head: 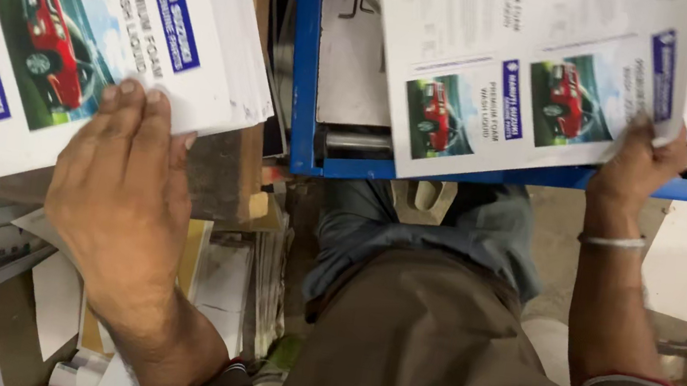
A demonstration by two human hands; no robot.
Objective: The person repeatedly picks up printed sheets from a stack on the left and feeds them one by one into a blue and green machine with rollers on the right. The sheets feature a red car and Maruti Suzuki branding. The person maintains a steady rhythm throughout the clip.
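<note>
Our brown-shirted chest (463, 362) fills the foreground as both hands work printed sheets at a blue-framed machine (305, 80).

Our left hand (124, 189) lies flat, its grip released, fingertips pressing the edge of the stack of printed sheets (71, 29) on the table to our left; our right hand (639, 163) is clenched on the corner of a single printed sheet (521, 75) lying across the machine's metal roller (360, 142). We judge the risks plain: the pinched corner may crease or tear, the sheet may go askew, and the stack, overhanging its support, may slide if pushed.
</note>
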